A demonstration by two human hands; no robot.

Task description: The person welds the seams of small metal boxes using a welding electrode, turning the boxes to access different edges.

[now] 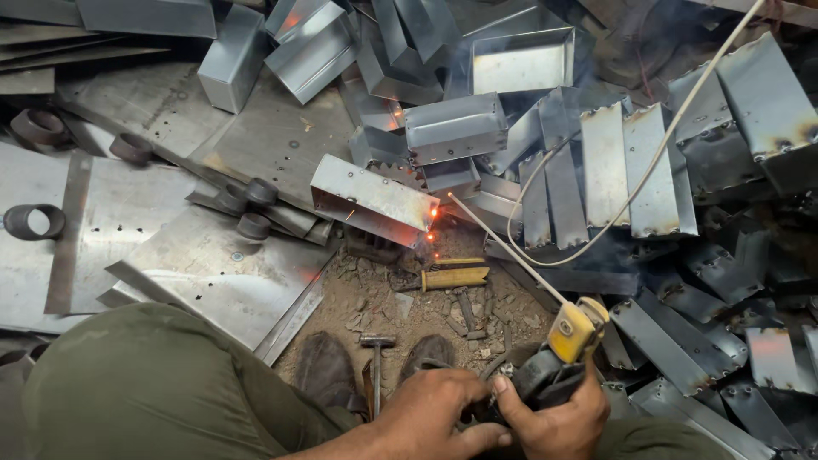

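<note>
In R hand (558, 417) fingers: electrode holder (567, 345) | L hand (434, 417) alongside

Two hands (443, 417), one hammer (376, 366)

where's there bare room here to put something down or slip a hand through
Free: the flat steel sheets left of the box being welded, between the short pipe rings and the knee. The dirt patch before the shoes holds a hammer and yellow-handled tool. Right side is crowded with piled metal boxes.
</note>
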